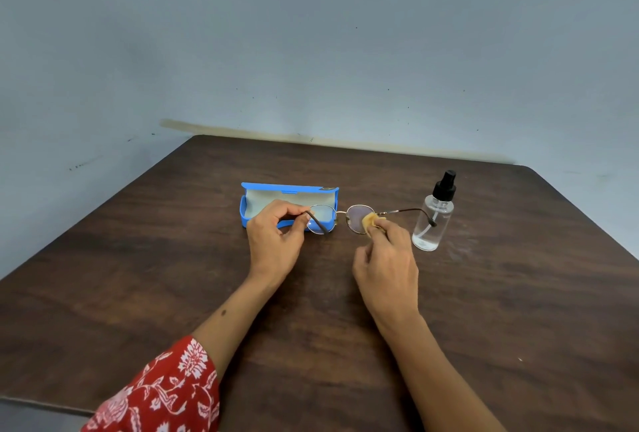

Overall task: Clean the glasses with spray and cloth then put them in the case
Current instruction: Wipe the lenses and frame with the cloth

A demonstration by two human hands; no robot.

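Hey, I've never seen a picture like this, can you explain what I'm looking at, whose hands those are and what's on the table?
This is one picture from a camera worn on a person's head, looking forward and down at their own hands; there is no robot. The left hand pinches the glasses at one side of the frame. The right hand presses a small yellow cloth against one lens. On the dark wooden table lie an open blue case behind the left hand and a clear spray bottle with a black top, standing upright on the right. The glasses are being wiped and are not yet in the case.

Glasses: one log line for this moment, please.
step: wiping lens | left hand: pinches glasses temple | right hand: presses cloth on lens | case: open | spray bottle: upright
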